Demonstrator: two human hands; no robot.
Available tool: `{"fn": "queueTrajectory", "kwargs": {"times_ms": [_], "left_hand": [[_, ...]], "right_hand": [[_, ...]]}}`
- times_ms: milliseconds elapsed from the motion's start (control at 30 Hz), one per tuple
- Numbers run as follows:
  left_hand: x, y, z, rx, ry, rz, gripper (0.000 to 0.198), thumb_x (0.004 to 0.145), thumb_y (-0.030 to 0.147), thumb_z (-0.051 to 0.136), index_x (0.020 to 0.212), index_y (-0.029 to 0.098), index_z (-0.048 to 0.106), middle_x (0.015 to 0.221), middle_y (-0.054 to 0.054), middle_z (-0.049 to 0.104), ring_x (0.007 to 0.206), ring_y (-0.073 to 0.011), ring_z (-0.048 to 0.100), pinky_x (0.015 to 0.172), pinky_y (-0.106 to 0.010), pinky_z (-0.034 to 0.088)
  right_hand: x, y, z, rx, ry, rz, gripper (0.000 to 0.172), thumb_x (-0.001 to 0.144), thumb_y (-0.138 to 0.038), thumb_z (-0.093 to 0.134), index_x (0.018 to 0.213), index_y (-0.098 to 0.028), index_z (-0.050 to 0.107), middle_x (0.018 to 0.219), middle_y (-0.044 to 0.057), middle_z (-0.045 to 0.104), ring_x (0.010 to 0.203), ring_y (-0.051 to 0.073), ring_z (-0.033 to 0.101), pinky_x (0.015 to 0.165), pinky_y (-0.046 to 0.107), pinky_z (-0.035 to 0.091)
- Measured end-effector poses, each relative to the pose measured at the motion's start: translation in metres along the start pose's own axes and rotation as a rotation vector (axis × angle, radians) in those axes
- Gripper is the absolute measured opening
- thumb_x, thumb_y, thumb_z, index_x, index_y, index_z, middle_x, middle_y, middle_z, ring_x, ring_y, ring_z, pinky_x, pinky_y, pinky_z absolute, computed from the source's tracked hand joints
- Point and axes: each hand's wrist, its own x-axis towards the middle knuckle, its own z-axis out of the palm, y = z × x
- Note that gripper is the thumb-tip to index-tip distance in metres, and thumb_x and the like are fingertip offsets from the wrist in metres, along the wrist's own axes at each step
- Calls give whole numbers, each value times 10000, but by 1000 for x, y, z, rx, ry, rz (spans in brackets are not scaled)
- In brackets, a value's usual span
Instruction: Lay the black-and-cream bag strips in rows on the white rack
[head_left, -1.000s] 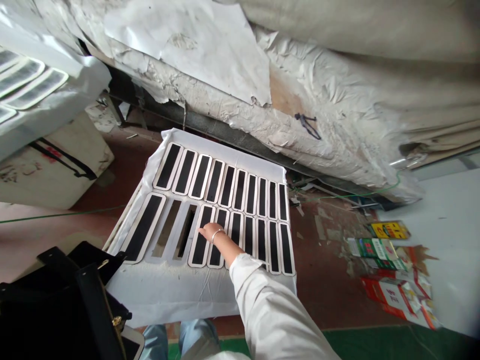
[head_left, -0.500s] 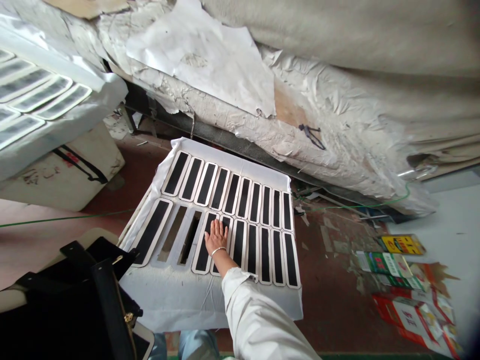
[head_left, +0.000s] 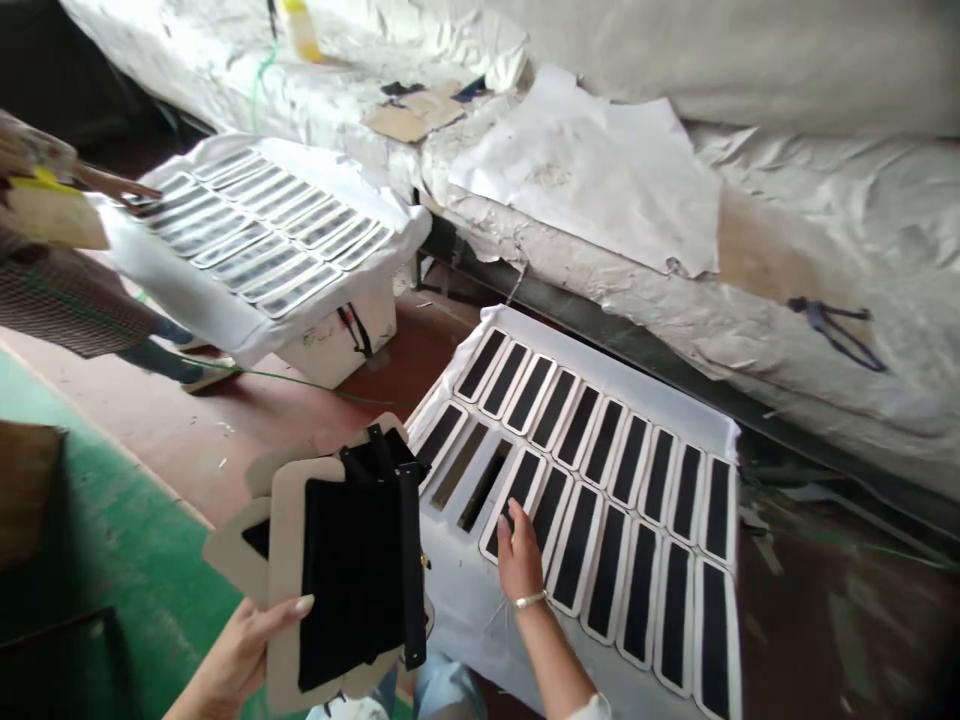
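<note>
The left hand (head_left: 240,650) grips a stack of cream-edged black pieces (head_left: 345,570), held up beside the rows. The open right hand (head_left: 517,565) rests its fingers on black strips (head_left: 574,545) laid on a white cloth (head_left: 600,375).

Left hand (head_left: 238,655) grips cream-edged black panels (head_left: 349,570), maybe fabric; right hand (head_left: 519,565) touches black strips (head_left: 574,545) on white cloth (head_left: 465,625).
</note>
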Motion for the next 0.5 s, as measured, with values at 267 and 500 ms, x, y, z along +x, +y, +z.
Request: {"fn": "queueTrajectory", "kwargs": {"times_ms": [267,500], "left_hand": [[-10,12,16,-110,-31,75,565,532,311,849,966,65,583,821,-131,680,713,-266,657,652,-330,550],[5,5,-2,-102,-80,59,564,643,356,789,1057,64,542,913,-154,667,798,-279,650,747,-390,528]], "right_hand": [[-29,-160,-11,440,-288,-88,601,708,-288,688,1245,-156,454,1183,142,602,1064,265,593,889,423,526],[-31,-163,-12,273,29,-326,617,762,-276,653,1310,-148,398,1284,180,512,1217,299,479,992,508,449]]}}
